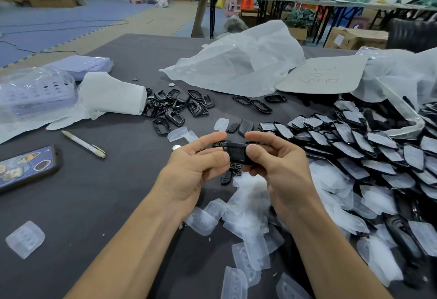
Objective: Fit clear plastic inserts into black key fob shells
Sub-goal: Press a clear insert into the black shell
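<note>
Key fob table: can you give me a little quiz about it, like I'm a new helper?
1. True or false: the left hand and right hand both hold one black shell.
2. Where is the pen? A) left of the hands B) right of them C) inside a bag.
3. Fill in: the big heap of shells lies on the person's ___ side.
Key: 1 true; 2 A; 3 right.

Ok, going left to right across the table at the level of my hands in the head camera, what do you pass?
phone → pen → left hand → black key fob shell, pinched between both hands → right hand → heap of black shells
</note>
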{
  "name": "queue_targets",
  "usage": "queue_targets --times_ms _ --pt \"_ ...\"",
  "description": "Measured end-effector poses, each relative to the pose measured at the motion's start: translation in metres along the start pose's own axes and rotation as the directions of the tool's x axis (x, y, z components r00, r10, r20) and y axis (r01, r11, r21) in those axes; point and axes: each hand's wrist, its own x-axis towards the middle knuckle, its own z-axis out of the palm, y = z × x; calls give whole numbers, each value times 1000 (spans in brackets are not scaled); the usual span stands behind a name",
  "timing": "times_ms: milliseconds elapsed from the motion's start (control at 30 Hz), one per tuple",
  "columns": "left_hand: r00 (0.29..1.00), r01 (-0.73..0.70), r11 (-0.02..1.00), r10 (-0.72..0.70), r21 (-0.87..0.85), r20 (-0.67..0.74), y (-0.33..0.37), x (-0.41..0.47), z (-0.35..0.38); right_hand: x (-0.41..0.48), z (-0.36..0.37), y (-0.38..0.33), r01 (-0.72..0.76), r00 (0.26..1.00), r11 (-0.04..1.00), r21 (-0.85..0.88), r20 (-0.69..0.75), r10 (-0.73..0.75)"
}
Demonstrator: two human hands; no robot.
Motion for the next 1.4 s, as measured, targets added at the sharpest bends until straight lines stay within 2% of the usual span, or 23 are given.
queue_targets --times_ms 267,500,633,900,1400 --pt "1000 16 996 -17 -85 -6 0 1 -1 0 1 -2 -53 998 997 49 16 53" --pt "999 -32 998 31 -50 -23 -2 -1 2 -1 1 -4 -71 997 996 55 -3 71" --pt "999 -52 999 52 -7 -17 -1 -1 2 -2 2 -6 -108 993 989 102 53 103" --pt "1000 -2 1000 2 31 -4 2 -3 2 -3 4 -7 -60 997 997 43 61 57" --pt "999 -4 1000 3 -12 -46 1 -2 2 -5 7 -9 -115 993 993 16 34 114"
